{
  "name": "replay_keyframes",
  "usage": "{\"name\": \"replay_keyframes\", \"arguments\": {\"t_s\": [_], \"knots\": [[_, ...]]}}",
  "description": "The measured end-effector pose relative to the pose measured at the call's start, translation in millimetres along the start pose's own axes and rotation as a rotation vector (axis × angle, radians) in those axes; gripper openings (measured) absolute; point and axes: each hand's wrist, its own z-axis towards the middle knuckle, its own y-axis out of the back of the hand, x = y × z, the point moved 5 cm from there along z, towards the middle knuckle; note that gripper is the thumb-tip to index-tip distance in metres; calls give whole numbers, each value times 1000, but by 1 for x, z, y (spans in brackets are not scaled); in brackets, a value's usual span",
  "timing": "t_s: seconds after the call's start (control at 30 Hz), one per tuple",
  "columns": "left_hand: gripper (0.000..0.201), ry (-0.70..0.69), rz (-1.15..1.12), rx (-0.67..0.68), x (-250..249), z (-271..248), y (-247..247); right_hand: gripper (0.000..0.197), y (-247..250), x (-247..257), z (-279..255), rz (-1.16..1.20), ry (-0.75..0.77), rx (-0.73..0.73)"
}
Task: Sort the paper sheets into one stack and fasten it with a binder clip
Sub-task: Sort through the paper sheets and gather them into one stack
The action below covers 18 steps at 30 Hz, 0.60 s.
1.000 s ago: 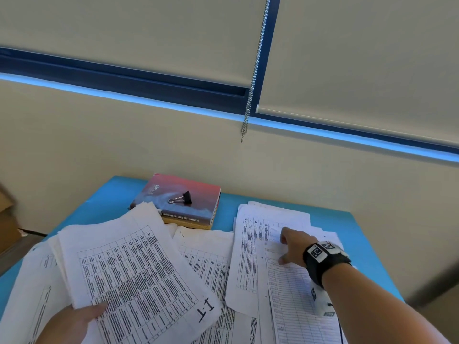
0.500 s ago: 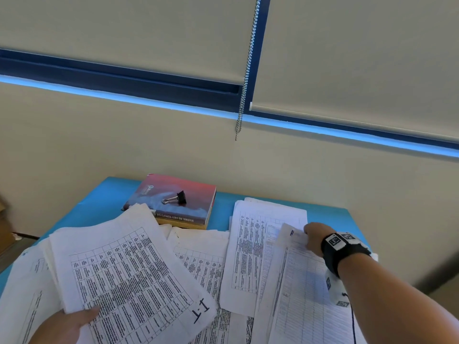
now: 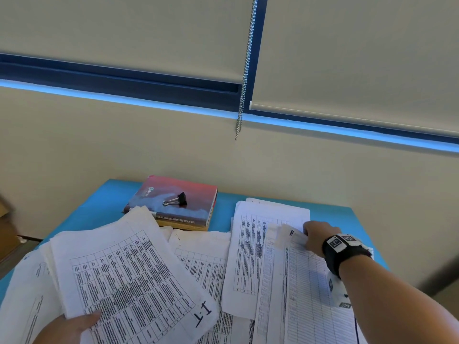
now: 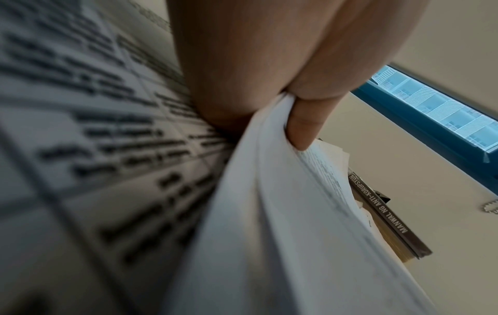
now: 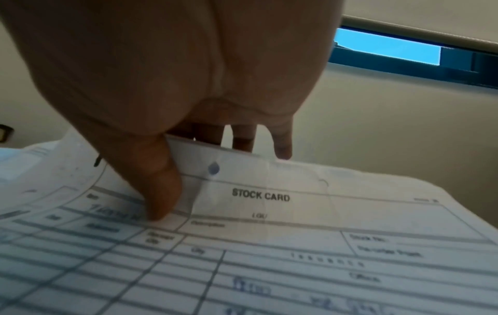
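Paper sheets (image 3: 198, 264) lie fanned loose over the blue table (image 3: 104, 202), overlapping at odd angles, nowhere near one stack yet. Left hand (image 3: 67, 327) grips a thick bundle marked "1-1" (image 3: 129, 276) at its near edge — thumb on top, fingers (image 4: 301, 125) curled under, per the left wrist view. Right hand (image 3: 319, 235) pinches the far edge of a stock card sheet (image 5: 261, 197), thumb (image 5: 159, 187) pressed on the printed face, other fingers behind the raised edge. Binder clip (image 3: 176, 200) sits untouched on the red-and-blue softcover book (image 3: 178, 194) at the back of the table, well apart from both hands.

Risks, as I judge them: the stock card sheet is thin and floppy, and held at one edge only — a quick pull could crease it or drag the sheets beneath it sideways toward the table's right edge. The left bundle is held at one corner, its layers already splayed, so a tilt could let the inner sheets slide out. Mixed orientations could leave a ragged stack that the clip bites unevenly.

Materials: white matte office paper, grid tables in black print, worn soft edges; a punched hole shows near the stock card's top. The clip is black folded metal with silver wire handles, and the book is glossy with a squared spine. A beaded metal chain (image 3: 244, 70) hangs from the blinds above.
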Motion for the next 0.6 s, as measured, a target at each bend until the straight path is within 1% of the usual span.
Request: {"name": "replay_keyframes", "arguments": {"t_s": [0.03,0.07,0.1,0.17,0.2,0.27,0.3,0.33,0.37,0.43,0.47,0.53,0.6], "knots": [[86,47,32,-31,-8,-18,7,15,1,1,-3,38,12,-19],[82,95,53,-26,-5,-16,7,20,2,3,-7,80,30,-25],[80,101,51,-55,-7,-24,8,23,4,5,-11,108,48,-26],[80,76,82,-115,-22,-41,1,17,9,8,-18,100,91,-30],[79,40,102,-114,-25,-45,-5,14,14,11,-24,86,120,-33],[74,10,135,-205,-34,-66,-17,12,25,20,-40,81,180,-53],[74,1,112,-246,-37,-75,-21,12,32,25,-49,85,211,-69],[73,-10,121,-248,-38,-81,-25,12,40,30,-60,83,240,-90],[63,-18,105,-240,-43,-95,-32,11,49,36,-71,83,266,-110],[34,-101,51,-236,-55,-121,-43,6,68,48,-95,101,315,-142],[26,-154,57,-222,-64,-135,-48,6,79,55,-108,107,345,-160],[22,-270,79,-187,-81,-158,-59,14,103,72,-134,107,424,-212],[11,-392,131,-140,-105,-186,-74,19,130,90,-160,104,496,-272]]}}
